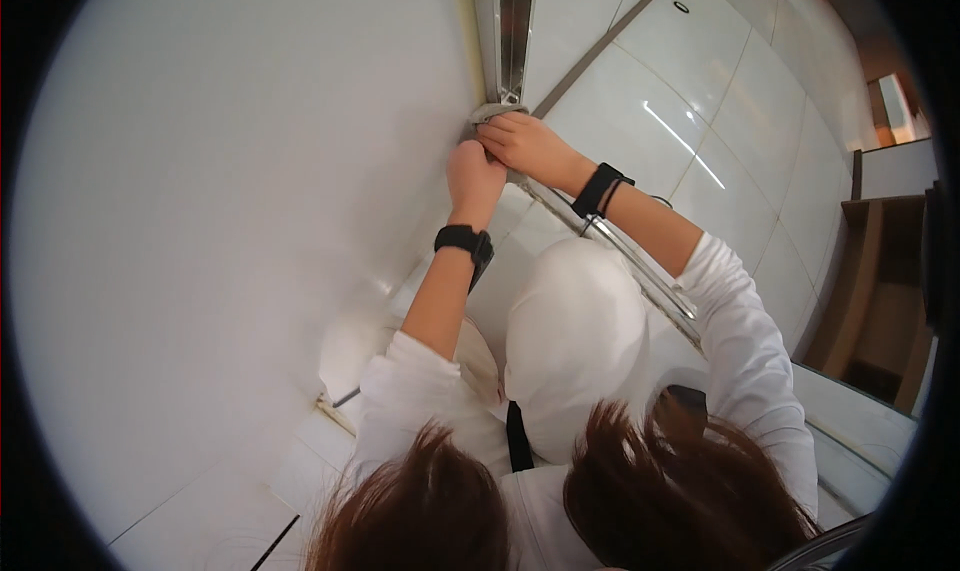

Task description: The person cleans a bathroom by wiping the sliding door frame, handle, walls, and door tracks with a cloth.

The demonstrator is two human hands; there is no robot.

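Note:
Both my hands are together at the foot of an upright metal door frame (514,38), where it meets the white wall and the floor track. A grey-green cloth (496,110) is bunched there. My right hand (525,145) presses on the cloth with its fingers bent over it. Just to its left, my left hand (475,172) is closed at the cloth's lower part, its fingertips hidden. Each wrist wears a black strap. A metal floor track (646,267) runs from the corner down to the right, past my bent knee in white trousers.
A smooth white wall (225,158) fills the left side. Beyond the track lies a glossy white tiled floor (720,113) with a small dark oval fitting (680,7). A brown open shelf (874,293) stands at the right. Long hair hangs at the bottom.

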